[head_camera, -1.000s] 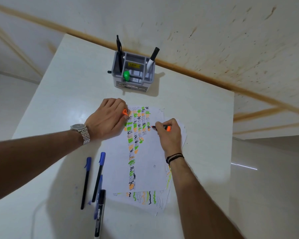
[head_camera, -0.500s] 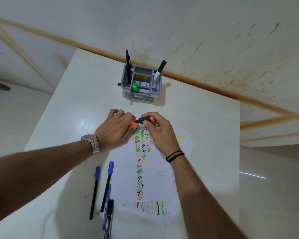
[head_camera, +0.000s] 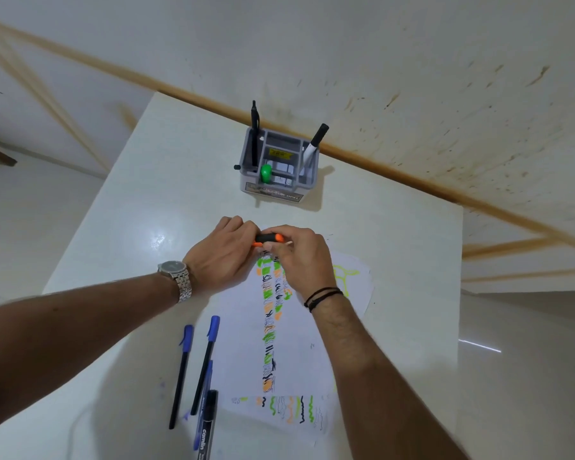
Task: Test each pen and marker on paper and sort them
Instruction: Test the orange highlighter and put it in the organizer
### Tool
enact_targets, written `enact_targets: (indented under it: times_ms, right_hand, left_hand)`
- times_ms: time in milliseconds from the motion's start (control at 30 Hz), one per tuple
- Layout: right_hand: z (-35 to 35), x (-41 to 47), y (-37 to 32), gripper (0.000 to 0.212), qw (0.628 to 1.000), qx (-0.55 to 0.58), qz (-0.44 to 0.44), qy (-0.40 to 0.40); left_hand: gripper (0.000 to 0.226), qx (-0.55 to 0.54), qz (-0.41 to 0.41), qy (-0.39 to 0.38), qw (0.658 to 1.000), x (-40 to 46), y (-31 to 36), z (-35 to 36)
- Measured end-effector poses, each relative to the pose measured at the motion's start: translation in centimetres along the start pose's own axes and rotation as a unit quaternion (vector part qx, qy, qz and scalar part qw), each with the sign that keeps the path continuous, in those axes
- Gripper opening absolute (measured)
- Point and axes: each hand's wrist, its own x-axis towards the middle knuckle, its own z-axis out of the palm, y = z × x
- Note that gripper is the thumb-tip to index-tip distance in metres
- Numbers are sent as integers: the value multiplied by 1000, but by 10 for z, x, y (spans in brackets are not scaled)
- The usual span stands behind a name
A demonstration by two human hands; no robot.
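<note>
Hands meet over the paper point(head_camera: 299, 343): left hand point(head_camera: 221, 257) and right hand point(head_camera: 299, 257) both grip the orange highlighter point(head_camera: 269, 239), probably capping it; next, sort it into the organizer point(head_camera: 276, 189).

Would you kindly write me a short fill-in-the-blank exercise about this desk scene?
1. Both hands, left hand and right hand, hold a black and ____ marker.
2. The grey organizer has a ____ cap showing in its front compartment.
3. The watch is worn on the ____ wrist.

Missing words: orange; green; left

The black marker point(head_camera: 207, 426) reads "camlin"; the organizer point(head_camera: 273, 193) label perhaps "OPEL".
</note>
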Motion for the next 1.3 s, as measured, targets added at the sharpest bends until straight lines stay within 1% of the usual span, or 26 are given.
enact_targets:
  times_ms: [133,200,300,367,433,500,533,600,667,733,833,867,967,1033,1133,1200,1300]
  right_hand:
    - [3,2,-5,20,1000,-20,16,3]
    - [4,1,-7,21,1000,-8,29,-2]
    - [1,1,-12,20,999,-15,32,-38]
    - [0,-1,-16,29,998,-1,43,-52]
    - [4,-5,-17,29,998,5,59,-38]
    - [9,-8,-15,19,997,-18,68,-13]
    - [9,-9,-13,16,997,-9,82,4]
    - [4,-8,-9,17,993,27,113,36]
    - [-6,-5,-4,17,990,50,119,56]
    - [-19,2,-6,19,991,70,98,60]
    - [-41,16,-22,37,991,110,20,70]
    - [-49,22,-28,40,990,115,-11,80]
    - [-63,38,-46,34,983,117,-71,121]
    - [-63,49,-50,29,981,97,-92,140]
    - [-50,60,-44,23,984,20,-110,137]
    - [-41,64,-37,22,986,-37,-105,128]
    - [-37,69,-31,22,986,-68,-93,124]
  left_hand:
    - [24,4,3,0,1000,0,0,1]
    - [25,4,3,6,1000,0,1,1]
    - [28,3,3,6,1000,1,2,-2]
    - [32,16,22,2,1000,1,2,-3]
    - [31,19,28,0,999,1,2,-4]
    - [26,9,3,8,1000,1,4,-4]
    - [27,7,-9,16,1000,0,4,-3]
    - [38,17,-23,26,999,0,5,-3]
    - [44,32,-29,16,999,1,6,-4]
    - [37,34,-29,8,999,3,7,-5]
    - [32,31,-27,7,999,3,6,-3]
    - [33,30,-27,7,999,3,6,-3]
    - [33,25,-27,8,999,3,6,-2]
    - [32,25,-27,15,999,3,5,-2]
    - [33,24,-30,18,999,3,5,-2]
    - [34,21,-29,19,999,3,5,-3]
    - [34,23,-30,17,999,3,4,-4]
